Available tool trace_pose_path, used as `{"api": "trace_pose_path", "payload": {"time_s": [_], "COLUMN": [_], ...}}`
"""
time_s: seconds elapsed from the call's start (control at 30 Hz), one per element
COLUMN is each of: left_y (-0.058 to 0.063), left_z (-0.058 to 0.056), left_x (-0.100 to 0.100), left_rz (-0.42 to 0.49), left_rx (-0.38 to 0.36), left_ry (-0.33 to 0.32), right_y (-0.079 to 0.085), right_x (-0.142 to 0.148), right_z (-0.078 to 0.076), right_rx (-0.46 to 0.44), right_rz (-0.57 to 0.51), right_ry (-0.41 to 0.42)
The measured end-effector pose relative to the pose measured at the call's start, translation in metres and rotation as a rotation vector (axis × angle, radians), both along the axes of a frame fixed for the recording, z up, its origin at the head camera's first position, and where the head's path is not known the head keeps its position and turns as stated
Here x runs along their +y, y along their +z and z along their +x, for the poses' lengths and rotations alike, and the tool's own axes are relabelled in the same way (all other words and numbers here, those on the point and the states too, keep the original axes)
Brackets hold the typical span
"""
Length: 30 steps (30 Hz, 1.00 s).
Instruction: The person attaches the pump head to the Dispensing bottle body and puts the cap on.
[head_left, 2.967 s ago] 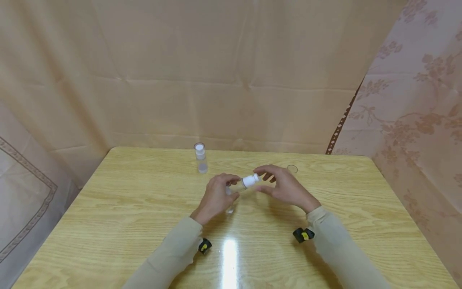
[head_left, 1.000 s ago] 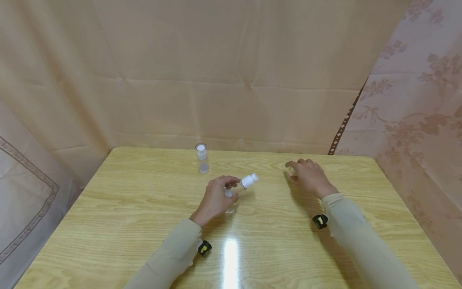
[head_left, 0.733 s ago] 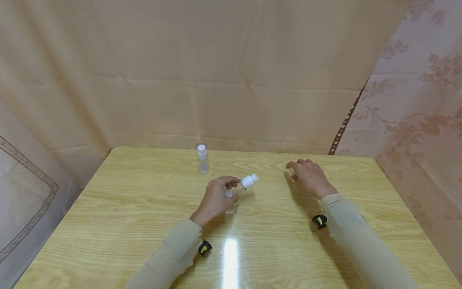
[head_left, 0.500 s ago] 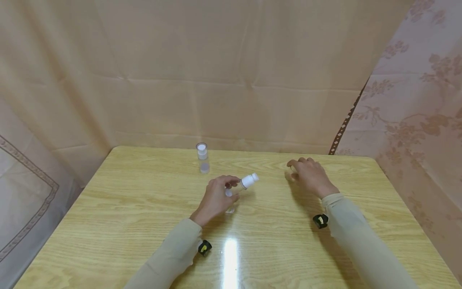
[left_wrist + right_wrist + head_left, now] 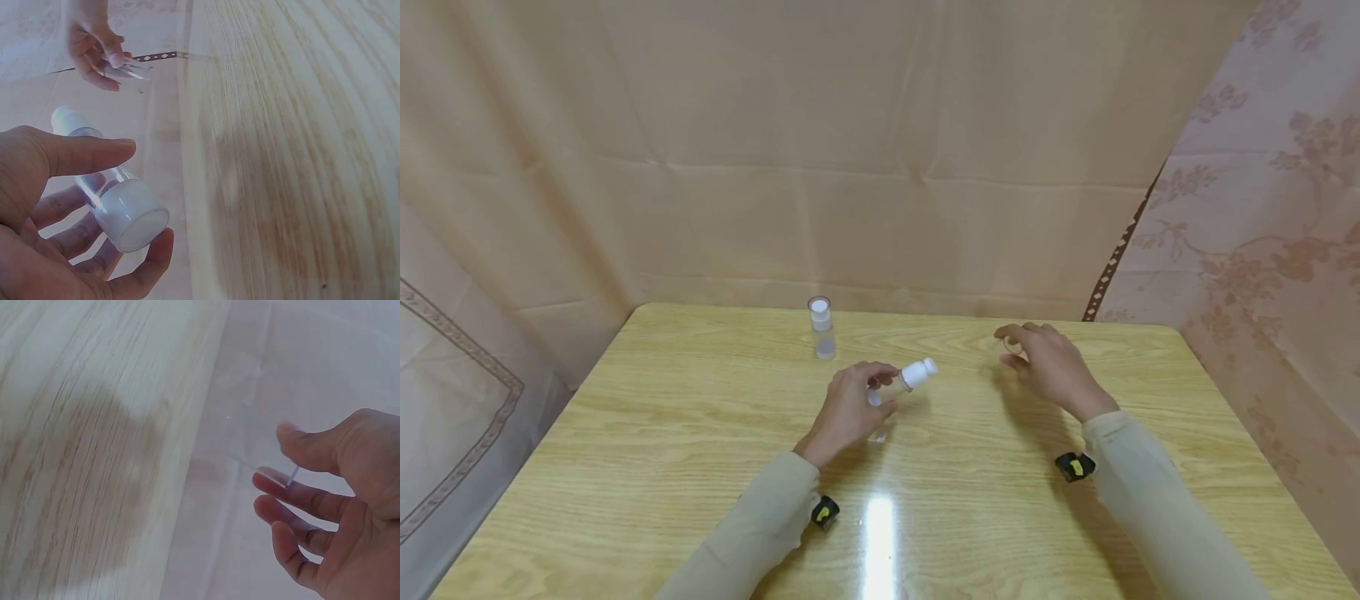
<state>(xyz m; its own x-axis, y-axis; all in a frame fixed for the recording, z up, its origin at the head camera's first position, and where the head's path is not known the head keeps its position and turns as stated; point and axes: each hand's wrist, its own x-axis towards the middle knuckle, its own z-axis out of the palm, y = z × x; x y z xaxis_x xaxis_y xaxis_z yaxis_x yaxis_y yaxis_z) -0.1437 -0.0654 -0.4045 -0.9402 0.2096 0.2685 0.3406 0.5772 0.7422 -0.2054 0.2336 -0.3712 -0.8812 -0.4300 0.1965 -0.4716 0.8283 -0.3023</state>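
Note:
My left hand (image 5: pixel 846 408) grips a slim clear pump bottle (image 5: pixel 917 374) by its body and holds it tilted, white pump end towards the right. In the left wrist view, the bottle's frosted base (image 5: pixel 132 215) sits between thumb and fingers. Farther right, my right hand (image 5: pixel 1052 367) pinches a clear cap (image 5: pixel 1012 344) by its edge. The right wrist view shows this transparent cap (image 5: pixel 265 469) between thumb and forefinger, its outline faint. Behind the left hand, a second clear bottle (image 5: pixel 822 329) with a white top stands upright, a clear cap over it.
The wood-grain table (image 5: pixel 625 433) runs back to a beige cloth (image 5: pixel 865 167) hanging behind it. Patterned cloth (image 5: pixel 1277 250) hangs on the right. A bright light reflection (image 5: pixel 878 542) lies near the table's front.
My right hand has left the tilted bottle's white top, gone right to the clear cap on the table, and now raises it slightly. The left hand and its bottle have stayed nearly still.

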Motion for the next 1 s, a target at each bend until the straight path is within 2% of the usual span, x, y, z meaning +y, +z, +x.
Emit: {"api": "trace_pose_path", "payload": {"time_s": [0.27, 0.57, 0.8, 1.0], "left_y": [0.001, 0.002, 0.001, 0.001], "left_z": [0.000, -0.001, -0.001, -0.001], "left_x": [-0.001, -0.001, -0.002, -0.002], "left_rz": [-0.015, -0.033, -0.056, -0.061], "left_rx": [-0.004, 0.002, 0.004, -0.022], "left_ry": [-0.003, -0.006, -0.004, -0.007], "right_y": [0.005, 0.004, 0.001, 0.000], "right_x": [-0.003, -0.006, -0.010, -0.013], "right_z": [0.008, 0.014, 0.019, 0.022], "right_rx": [-0.044, -0.074, -0.085, -0.076], "right_rz": [-0.114, -0.265, -0.307, -0.328], "right_ry": [0.020, 0.085, 0.107, 0.130]}}
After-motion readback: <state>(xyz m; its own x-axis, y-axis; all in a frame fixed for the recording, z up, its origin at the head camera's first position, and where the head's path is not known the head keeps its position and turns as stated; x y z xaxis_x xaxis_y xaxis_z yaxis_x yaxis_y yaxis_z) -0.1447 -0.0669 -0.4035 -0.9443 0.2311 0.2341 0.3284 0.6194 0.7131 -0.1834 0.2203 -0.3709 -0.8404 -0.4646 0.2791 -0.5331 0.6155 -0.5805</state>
